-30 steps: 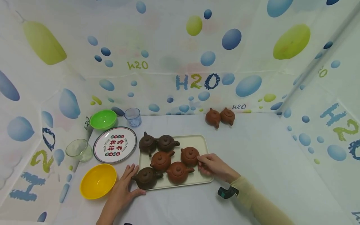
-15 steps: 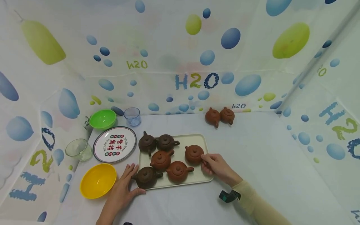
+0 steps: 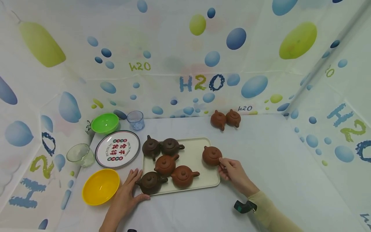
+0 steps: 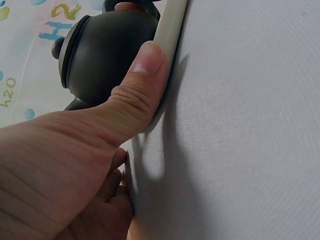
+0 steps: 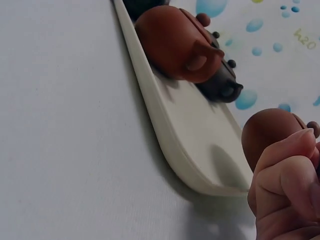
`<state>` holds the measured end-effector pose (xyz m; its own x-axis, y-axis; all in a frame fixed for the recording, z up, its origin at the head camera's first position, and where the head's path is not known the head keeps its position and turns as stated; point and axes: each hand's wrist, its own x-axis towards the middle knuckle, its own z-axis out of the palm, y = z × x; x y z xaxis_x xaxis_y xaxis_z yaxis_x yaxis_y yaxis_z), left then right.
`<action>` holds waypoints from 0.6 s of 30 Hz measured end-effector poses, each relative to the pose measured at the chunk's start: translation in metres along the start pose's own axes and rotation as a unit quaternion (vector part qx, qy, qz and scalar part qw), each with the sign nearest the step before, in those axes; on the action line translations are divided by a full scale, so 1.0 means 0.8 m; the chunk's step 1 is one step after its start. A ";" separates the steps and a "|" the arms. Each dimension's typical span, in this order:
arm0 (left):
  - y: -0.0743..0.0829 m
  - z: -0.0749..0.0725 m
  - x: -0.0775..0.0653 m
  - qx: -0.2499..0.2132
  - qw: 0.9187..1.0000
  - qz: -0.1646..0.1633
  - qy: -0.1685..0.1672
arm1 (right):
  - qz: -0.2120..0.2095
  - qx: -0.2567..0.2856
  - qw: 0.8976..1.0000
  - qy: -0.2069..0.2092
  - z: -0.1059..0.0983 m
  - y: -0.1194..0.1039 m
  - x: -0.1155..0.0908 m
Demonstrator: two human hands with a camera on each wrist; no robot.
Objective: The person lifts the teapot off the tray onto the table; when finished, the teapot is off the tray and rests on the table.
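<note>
My right hand (image 3: 237,175) pinches the handle of a reddish-brown teapot (image 3: 212,156), lifted over the right edge of the cream tray (image 3: 200,146). In the right wrist view that teapot (image 5: 270,132) hangs above the tray's end. My left hand (image 3: 125,195) rests at the tray's front left corner, thumb along the front rim and fingers spread along the left side. The left wrist view has the thumb pressing the rim beside a dark teapot (image 4: 112,52). Also on the tray stand two reddish teapots, one of them (image 3: 183,176) in front, and two more dark ones behind (image 3: 171,146).
Two small reddish teapots (image 3: 218,120) stand at the back right. To the left are a white plate with red lettering (image 3: 131,154), a yellow bowl (image 3: 100,187), a green bowl (image 3: 105,123), a clear glass bowl (image 3: 80,155) and a bluish glass (image 3: 136,120).
My right hand has moved the reddish teapot to the right, from among the others on the tray to over its right edge. The left hand has stayed at the tray's corner.
</note>
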<state>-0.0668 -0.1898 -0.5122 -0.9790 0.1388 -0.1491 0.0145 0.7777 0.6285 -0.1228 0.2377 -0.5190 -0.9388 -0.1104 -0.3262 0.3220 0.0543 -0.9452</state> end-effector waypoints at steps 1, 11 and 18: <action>0.000 0.000 0.000 0.001 1.000 0.001 0.001 | 0.000 0.000 1.000 0.007 -0.003 0.000 -0.001; 0.000 0.000 0.001 0.001 1.000 0.001 0.000 | 0.014 0.017 0.997 0.073 -0.030 0.013 -0.007; -0.001 0.000 0.000 0.002 1.000 0.002 0.000 | 0.012 0.018 0.993 0.118 -0.056 0.020 -0.009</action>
<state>-0.0671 -0.1908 -0.5129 -0.9790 0.1424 -0.1458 0.0200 0.7790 0.6267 -0.1164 0.2837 -0.5313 -0.9316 0.1264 -0.3407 0.3456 0.0183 -0.9382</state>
